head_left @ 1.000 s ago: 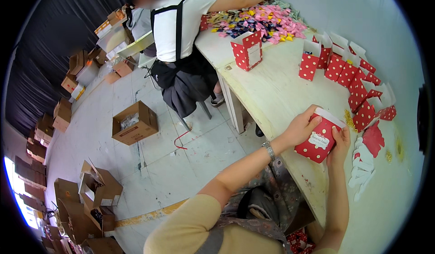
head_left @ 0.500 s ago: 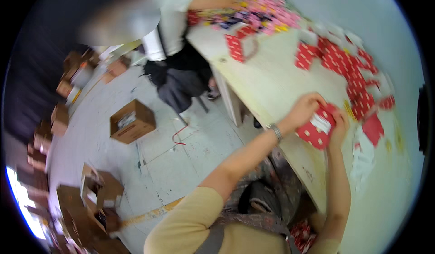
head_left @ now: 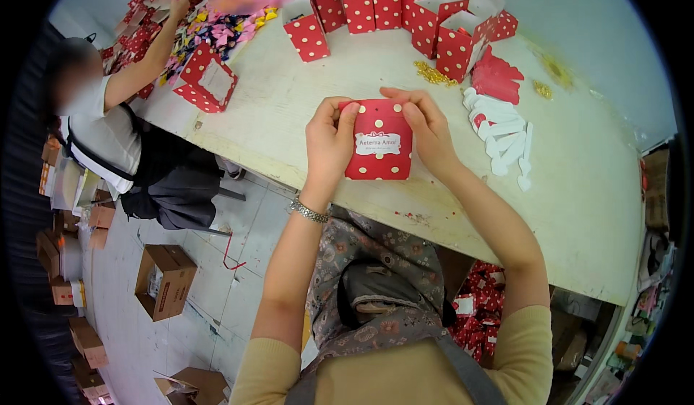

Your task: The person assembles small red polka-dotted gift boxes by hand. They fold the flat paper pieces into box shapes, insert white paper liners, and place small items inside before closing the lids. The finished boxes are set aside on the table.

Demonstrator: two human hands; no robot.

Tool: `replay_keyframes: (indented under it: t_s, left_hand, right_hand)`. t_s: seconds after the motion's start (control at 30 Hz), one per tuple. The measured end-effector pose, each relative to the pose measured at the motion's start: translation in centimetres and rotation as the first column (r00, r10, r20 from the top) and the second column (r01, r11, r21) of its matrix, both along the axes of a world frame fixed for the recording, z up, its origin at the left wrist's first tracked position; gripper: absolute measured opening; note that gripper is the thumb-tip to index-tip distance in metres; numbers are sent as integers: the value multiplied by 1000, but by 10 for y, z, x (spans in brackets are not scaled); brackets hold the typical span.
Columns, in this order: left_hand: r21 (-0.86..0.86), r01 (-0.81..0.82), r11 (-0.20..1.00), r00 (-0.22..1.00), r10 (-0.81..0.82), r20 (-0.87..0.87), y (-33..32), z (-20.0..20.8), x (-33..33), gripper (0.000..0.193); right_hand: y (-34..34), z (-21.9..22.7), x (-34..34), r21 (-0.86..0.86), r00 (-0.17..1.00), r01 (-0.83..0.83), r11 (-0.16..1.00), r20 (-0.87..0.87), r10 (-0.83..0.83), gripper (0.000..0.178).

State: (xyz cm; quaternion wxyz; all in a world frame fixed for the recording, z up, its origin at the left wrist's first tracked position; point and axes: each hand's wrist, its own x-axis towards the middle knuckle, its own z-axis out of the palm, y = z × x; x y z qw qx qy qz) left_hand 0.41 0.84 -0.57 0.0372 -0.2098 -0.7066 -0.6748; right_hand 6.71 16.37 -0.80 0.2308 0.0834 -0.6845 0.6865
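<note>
A red gift box (head_left: 379, 165) with cream dots and a white label stands upright between my hands over the table's near side, its printed face toward me. My left hand (head_left: 330, 139) pinches its upper left corner, thumb in front and fingers curled. At the upper right edge, my right hand (head_left: 428, 132) has its thumb against the box; its other fingers are partly behind. Beyond my right hand lie red flat pieces (head_left: 497, 77), a fan of white paper strips (head_left: 506, 143) and a bundle of gold ties (head_left: 432, 72).
Several open dotted boxes (head_left: 306, 39) stand along the table's far side. Another dotted box (head_left: 192, 80) stands at the left, near a heap of colourful bows (head_left: 224, 33). A co-worker (head_left: 101, 145) reaches across there. Cardboard boxes (head_left: 173, 278) sit on the floor; red packages (head_left: 481, 300) lie below the table.
My view has swung so the table and my hands are now centred. The dotted box, tilted before, is upright and squarely facing me, still in both hands.
</note>
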Motion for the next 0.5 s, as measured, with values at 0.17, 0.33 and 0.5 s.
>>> replay_keyframes:
  t_s: [0.17,0.33,0.5]
  left_hand:
    - [26,27,999,997,-25,-75,-5,-9,1,16]
    - [74,116,990,991,-121,58,2,3,1,16]
    - [83,134,987,990,-137,33,3,-2,-5,16]
  right_hand:
    - [8,45,15,279,839,-112,954,541,-60,29]
    - [16,43,6,210,808,-83,974,586,-58,26]
    - [3,40,7,191,863,-31,981,500,-71,33]
